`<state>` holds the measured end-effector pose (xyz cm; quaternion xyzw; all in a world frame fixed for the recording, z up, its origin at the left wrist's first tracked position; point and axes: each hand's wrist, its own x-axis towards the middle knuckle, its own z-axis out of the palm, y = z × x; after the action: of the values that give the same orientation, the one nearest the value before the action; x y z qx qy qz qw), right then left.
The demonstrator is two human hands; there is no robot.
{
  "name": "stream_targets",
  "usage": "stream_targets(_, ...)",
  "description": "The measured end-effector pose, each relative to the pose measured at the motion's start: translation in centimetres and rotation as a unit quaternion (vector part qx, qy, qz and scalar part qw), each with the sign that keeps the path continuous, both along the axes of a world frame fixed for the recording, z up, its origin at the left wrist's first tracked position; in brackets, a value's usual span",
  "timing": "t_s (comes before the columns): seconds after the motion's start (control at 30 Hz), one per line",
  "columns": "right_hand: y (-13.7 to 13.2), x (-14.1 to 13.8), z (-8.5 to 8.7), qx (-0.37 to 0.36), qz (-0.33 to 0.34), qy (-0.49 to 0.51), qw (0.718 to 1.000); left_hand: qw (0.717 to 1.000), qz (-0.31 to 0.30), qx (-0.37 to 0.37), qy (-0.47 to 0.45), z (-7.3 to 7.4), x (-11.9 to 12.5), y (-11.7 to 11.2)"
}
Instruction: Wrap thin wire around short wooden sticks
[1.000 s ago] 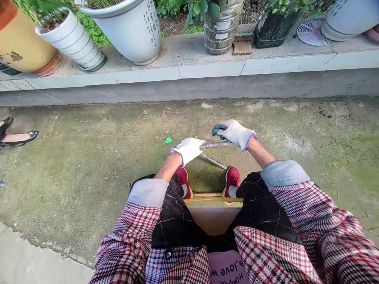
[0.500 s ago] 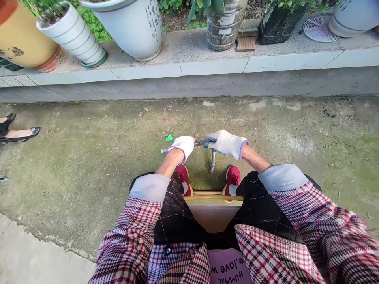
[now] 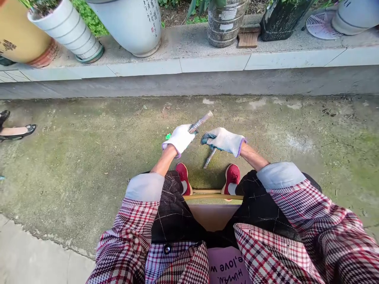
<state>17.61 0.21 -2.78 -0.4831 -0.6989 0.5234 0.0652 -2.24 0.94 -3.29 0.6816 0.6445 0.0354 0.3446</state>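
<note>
Left hand (image 3: pixel 179 139) gripping raised rod (image 3: pixel 203 119), right hand (image 3: pixel 223 140) lowered rod (image 3: pixel 209 159), kerb (image 3: pixel 207 65) ahead

The large white flowerpot (image 3: pixel 130 27) on the concrete ledge (image 3: pixel 207 63) carries columns of black brush-written Chinese characters (image 3: pixel 151 14) down its side, with a small red seal mark (image 3: pixel 153 31) below them. The strokes are too small to read singly. At the bottom edge, the pink shirt front (image 3: pixel 227 268) between the open plaid jacket flaps shows dark printed letters: "e,love w" on one line, and under it a row cut by the frame that looks like "HUMAN". The white pot (image 3: pixel 355 17) at top right bears dark marks near its rim that cannot be made out.
</note>
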Motion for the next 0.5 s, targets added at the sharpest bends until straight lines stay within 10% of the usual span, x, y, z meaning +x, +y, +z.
stream_targets(0.23,1.3,2.4,1.4,0.085,-0.024,-0.045,0.995,0.986,-0.126,-0.068,0.081,0.2,1.8,-1.3)
stream_targets(0.5,1.9,2.6,-0.3,-0.061,-0.19,0.124,0.972,0.993,-0.076,-0.069,-0.056,2.0,1.3,-1.3)
